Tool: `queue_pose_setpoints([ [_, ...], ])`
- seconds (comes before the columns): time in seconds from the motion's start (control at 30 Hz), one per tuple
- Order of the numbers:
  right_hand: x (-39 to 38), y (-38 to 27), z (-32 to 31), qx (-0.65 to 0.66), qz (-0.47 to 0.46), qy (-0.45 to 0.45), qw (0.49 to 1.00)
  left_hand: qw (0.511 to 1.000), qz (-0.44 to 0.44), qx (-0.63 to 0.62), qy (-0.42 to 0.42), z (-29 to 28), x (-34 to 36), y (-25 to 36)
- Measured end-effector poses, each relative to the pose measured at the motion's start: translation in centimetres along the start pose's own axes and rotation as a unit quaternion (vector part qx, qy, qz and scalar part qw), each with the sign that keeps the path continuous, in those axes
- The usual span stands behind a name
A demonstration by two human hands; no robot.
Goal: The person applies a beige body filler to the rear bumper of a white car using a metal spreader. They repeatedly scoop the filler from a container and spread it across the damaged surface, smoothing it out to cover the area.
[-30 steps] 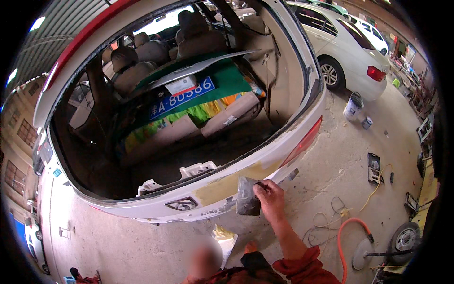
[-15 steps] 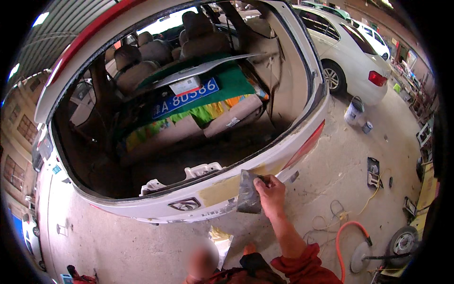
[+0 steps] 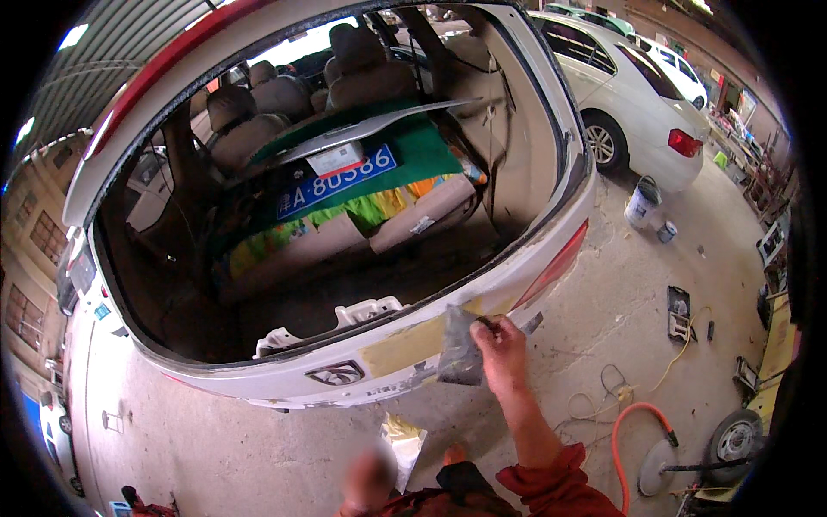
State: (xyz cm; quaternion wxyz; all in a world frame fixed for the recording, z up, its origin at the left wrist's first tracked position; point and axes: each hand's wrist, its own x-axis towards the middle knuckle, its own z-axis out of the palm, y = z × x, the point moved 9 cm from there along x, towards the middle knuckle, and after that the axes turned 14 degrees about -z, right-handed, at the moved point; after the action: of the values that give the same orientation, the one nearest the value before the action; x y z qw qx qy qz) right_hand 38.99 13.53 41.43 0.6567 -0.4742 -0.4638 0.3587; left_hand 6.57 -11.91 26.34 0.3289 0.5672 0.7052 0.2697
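Right hand: one, ours [image 3: 502, 346], pinching one grey flat sheet [image 3: 462, 351] at the right part of the yellow patch [image 3: 398, 349]; we cannot tell whether they touch.
Left hand: one [image 3: 370, 476], blurred; we cannot tell its grip. One white board [image 3: 408, 451] is just beside it.
Rear panel: one, white [image 3: 258, 384], with one emblem [image 3: 337, 372].
Floor: grey [image 3: 594, 353], bearing one bucket [image 3: 643, 205], one small can [image 3: 667, 232].
Room: workshop, ribbed roof [image 3: 129, 43], one white sedan [image 3: 656, 108] nearby.
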Motion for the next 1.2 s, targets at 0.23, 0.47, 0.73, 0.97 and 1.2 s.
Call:
queue_pose_setpoints([
  [0.23, -0.4, 1.2, 1.2, -0.058, 0.022, -0.030, 0.998, 0.830, -0.226, -0.497, -0.115, 1.5, -0.2, -1.3],
  [0.47, 0.4, 1.9, -0.7, 0.056, -0.009, 0.069, 0.996, 0.679, -0.289, -0.669, -0.089, 0.7, -0.2, 3.6],
  [0.73, 0.4, 1.2, -1.8, -0.036, -0.016, 0.105, 0.994, 0.755, -0.181, -0.623, -0.094, 2.1, -1.0, -1.8],
  [0.97, -3.5, 2.8, 0.9, 0.200, 0.109, 0.005, 0.974, 0.946, -0.073, -0.317, -0.009, -0.5, -0.8, 2.0],
  [1.2, -17.1, 2.0, 7.8, 0.280, 0.442, -0.333, 0.784, 0.987, 0.129, 0.091, 0.028, -5.7, -0.1, 15.9],
])
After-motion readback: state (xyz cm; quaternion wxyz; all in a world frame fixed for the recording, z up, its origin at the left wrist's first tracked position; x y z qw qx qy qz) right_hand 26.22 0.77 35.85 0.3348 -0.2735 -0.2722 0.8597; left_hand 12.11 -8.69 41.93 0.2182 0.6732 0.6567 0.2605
